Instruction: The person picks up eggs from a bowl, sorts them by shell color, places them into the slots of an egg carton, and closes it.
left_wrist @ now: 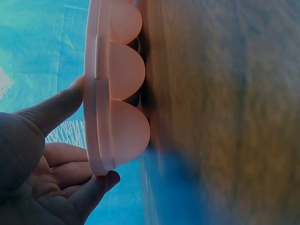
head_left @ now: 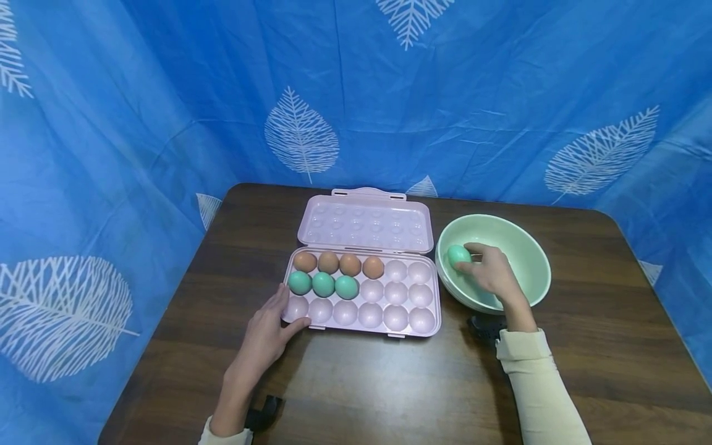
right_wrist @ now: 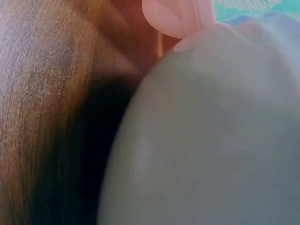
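Note:
A pale pink egg box (head_left: pixel 384 313) lies open on the table, its lid (head_left: pixel 367 222) folded back behind it. Several brown eggs (head_left: pixel 350 264) sit along its back row. Three green eggs (head_left: pixel 324 285) fill the left part of the middle row. My left hand (head_left: pixel 269 327) grips the box's front left corner; in the left wrist view the thumb (left_wrist: pixel 61 105) touches the rim and a fingertip reaches the end. At the bowl (head_left: pixel 528 259), my right hand (head_left: pixel 492 272) pinches a green egg (head_left: pixel 458 254) between thumb and fingers, over the left inside. The bowl's outside hides this hand in the right wrist view.
The light green bowl stands right beside the egg box, at its right end. The dark wooden table (head_left: pixel 389 389) stretches in front and to both sides. A blue curtain (head_left: pixel 222 74) with white leaf prints hangs behind and at the sides.

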Tool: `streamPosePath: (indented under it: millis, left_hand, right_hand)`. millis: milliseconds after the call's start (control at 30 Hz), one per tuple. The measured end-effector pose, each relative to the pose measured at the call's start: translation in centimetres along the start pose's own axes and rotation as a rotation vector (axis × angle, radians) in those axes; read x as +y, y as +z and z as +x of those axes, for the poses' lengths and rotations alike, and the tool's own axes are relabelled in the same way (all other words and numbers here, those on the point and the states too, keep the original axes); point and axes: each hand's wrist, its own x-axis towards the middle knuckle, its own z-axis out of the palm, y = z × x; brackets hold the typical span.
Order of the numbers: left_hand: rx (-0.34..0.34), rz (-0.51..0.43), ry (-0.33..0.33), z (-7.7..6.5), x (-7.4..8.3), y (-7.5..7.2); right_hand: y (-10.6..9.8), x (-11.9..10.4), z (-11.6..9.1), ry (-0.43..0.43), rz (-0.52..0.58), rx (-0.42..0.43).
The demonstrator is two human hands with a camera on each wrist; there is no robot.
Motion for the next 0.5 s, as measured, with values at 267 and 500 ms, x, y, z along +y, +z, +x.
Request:
streamPosePath:
  millis: [267,500]
  left_hand:
    - [-0.003,-0.004,-0.009,0.0,0.0,0.0]
    - [-0.003,-0.011,-0.005,0.0,-0.1,0.0]
  right_hand:
    - [-0.2,-0.3,-0.3,0.019,0.047,0.068]
    - [-0.1,-1.7,-1.4,-0.018,0.070,0.165]
